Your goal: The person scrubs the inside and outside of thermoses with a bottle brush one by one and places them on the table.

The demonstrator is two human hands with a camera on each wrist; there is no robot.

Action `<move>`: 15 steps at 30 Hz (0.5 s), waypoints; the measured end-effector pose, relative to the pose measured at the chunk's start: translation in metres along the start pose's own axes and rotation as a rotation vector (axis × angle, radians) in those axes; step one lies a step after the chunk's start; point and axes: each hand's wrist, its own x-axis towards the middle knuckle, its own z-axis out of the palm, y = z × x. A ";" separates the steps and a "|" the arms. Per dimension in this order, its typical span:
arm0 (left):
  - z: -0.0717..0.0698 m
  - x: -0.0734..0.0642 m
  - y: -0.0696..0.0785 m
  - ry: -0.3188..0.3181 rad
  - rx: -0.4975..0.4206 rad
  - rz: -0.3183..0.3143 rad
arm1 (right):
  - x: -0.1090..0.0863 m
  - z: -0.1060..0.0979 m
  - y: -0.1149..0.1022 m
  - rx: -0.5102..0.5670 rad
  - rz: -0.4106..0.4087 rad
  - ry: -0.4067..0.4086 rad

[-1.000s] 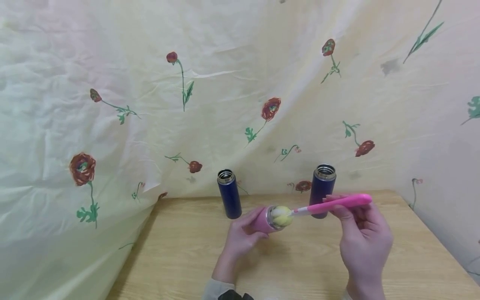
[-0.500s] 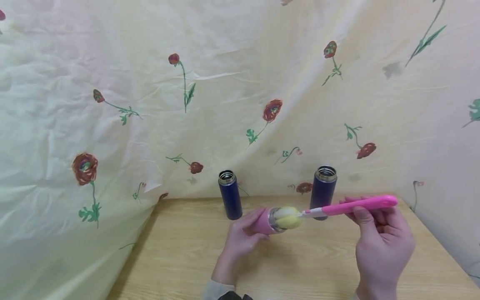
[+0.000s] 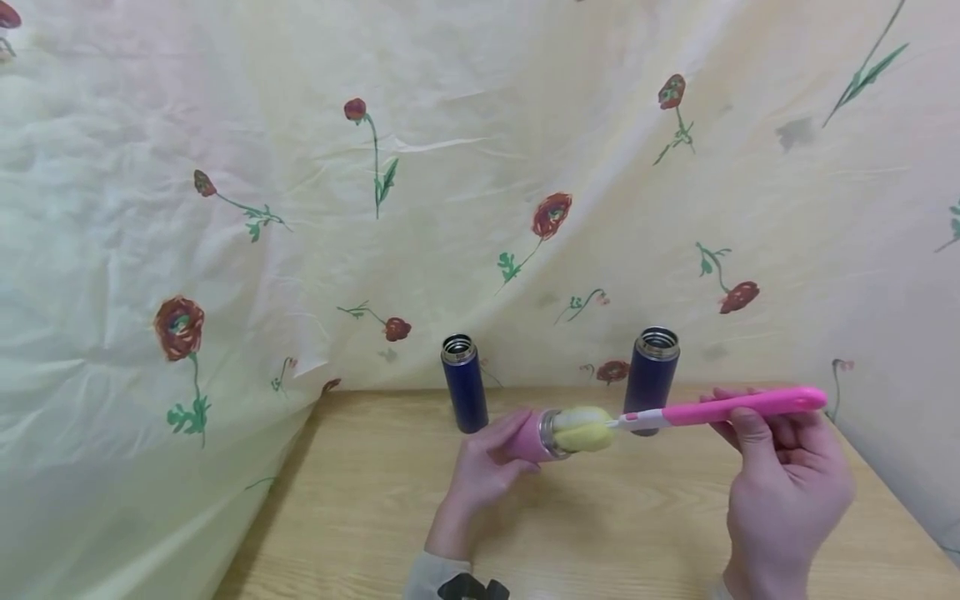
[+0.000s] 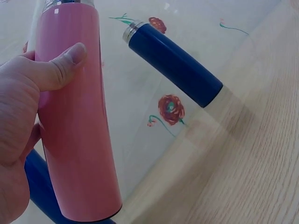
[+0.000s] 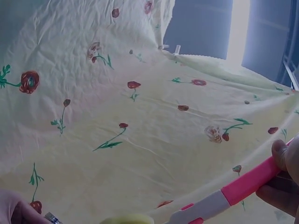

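My left hand (image 3: 483,467) grips a pink thermos bottle (image 4: 77,121), which in the head view is tipped so its open steel mouth faces right. My right hand (image 3: 787,475) pinches the pink handle of a bottle brush (image 3: 742,406) between thumb and fingers. The brush's yellow sponge head (image 3: 588,429) is at the bottle's mouth, mostly outside it; whether its tip is still inside I cannot tell. In the right wrist view the pink and white handle (image 5: 247,182) crosses the lower right corner, and only the top of the sponge shows.
Two dark blue thermos bottles without lids stand upright at the back of the wooden table (image 3: 360,500), one on the left (image 3: 465,387) and one on the right (image 3: 651,375), partly behind the brush. A flowered cloth (image 3: 420,250) hangs behind and along the left side.
My right hand has moved to the right with the brush, and more of the yellow sponge has come out of the pink bottle. The left hand holds the bottle nearly still.
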 end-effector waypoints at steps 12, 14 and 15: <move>0.002 0.002 -0.001 0.010 0.003 -0.083 | 0.010 -0.007 -0.002 0.175 -0.085 0.160; -0.001 0.002 -0.001 0.032 0.010 -0.128 | 0.016 -0.010 -0.005 0.219 -0.120 0.278; -0.003 0.002 -0.002 0.045 0.008 -0.152 | 0.018 -0.012 -0.007 0.247 -0.141 0.340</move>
